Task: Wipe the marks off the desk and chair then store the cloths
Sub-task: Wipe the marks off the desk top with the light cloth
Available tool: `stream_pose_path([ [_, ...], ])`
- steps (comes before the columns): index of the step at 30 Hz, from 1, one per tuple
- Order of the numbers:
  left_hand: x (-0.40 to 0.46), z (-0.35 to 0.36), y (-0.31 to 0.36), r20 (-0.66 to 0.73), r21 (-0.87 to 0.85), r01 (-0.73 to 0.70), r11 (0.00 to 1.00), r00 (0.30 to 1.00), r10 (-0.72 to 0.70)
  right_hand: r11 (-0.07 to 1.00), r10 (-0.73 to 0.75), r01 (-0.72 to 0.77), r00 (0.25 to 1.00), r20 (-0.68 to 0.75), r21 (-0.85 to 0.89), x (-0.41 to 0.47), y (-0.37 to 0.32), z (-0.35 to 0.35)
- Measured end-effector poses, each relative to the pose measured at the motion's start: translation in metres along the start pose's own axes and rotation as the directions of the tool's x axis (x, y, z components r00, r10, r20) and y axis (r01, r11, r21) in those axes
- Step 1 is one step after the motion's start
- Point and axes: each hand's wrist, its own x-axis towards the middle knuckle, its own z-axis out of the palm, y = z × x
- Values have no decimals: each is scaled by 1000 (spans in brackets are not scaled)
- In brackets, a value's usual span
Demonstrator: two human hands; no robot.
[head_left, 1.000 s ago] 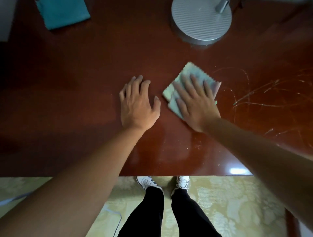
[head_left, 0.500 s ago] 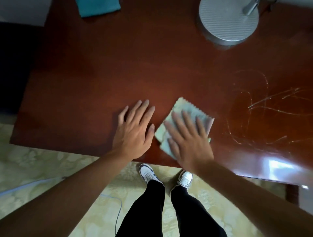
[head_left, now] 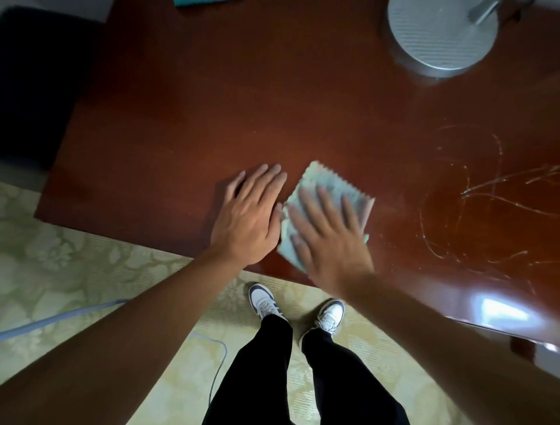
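Observation:
A pale green cloth [head_left: 330, 185] with a zigzag edge lies folded on the dark red desk [head_left: 212, 115], close to its near edge. My right hand [head_left: 330, 239] presses flat on the cloth with straight, spread fingers; it is blurred by motion. Beside it on the left, my left hand [head_left: 251, 215] rests flat on the bare wood, its thumb just touching the cloth. Pale scribbled marks [head_left: 491, 200] cover the desk to the right of the cloth. A teal cloth [head_left: 197, 2] peeks in at the top edge.
A round silver lamp base [head_left: 439, 33] stands at the back right of the desk. A dark shape [head_left: 33, 85] fills the space left of the desk. Below the desk edge are patterned flooring, a thin cable [head_left: 218, 358] and my own legs and shoes.
Both hands and the green cloth now lie nearer the desk's near edge. The view has shifted, so the teal cloth has almost left the top of the frame.

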Motion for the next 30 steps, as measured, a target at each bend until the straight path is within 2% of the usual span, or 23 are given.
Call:
stream_pose_path([
  [3,-1,0,1,-16,-9,10,1000,1000,-10,990,-140,139,988,72,17,3,12,-4],
  [4,0,-1,1,-19,-9,8,1000,1000,-8,991,-136,135,988,69,11,15,25,-7],
  [6,1,-1,1,-16,-6,9,1000,1000,-9,999,28,-29,999,25,29,45,57,-14],
  [8,0,-2,1,-6,0,14,1000,1000,-14,965,251,-251,968,13,70,65,81,-20],
  [10,0,-3,2,-5,0,8,1000,1000,-8,948,311,-309,950,-16,77,64,74,-17],
  [13,1,-4,3,-4,-10,-1,1000,1000,1,985,170,-167,983,-65,47,29,28,-7],
  [15,0,-4,3,-5,1,0,1000,1000,0,997,59,-57,997,-48,58,2,4,-1],
  [18,4,-2,8,-33,36,7,999,999,-6,993,-95,93,995,21,69,11,26,-6],
  [19,7,0,14,-46,36,13,999,999,-12,994,-91,88,995,38,67,21,44,-11],
  [23,31,14,52,-72,8,87,996,994,-86,973,215,-218,976,42,78,61,127,-26],
  [24,36,18,61,-79,-1,118,993,990,-118,967,243,-246,969,41,73,62,134,-27],
  [26,49,27,84,-98,-23,178,984,979,-180,976,211,-211,977,15,59,54,134,-25],
  [30,76,45,130,-82,-49,175,983,980,-179,999,-27,24,997,78,41,25,149,-19],
])
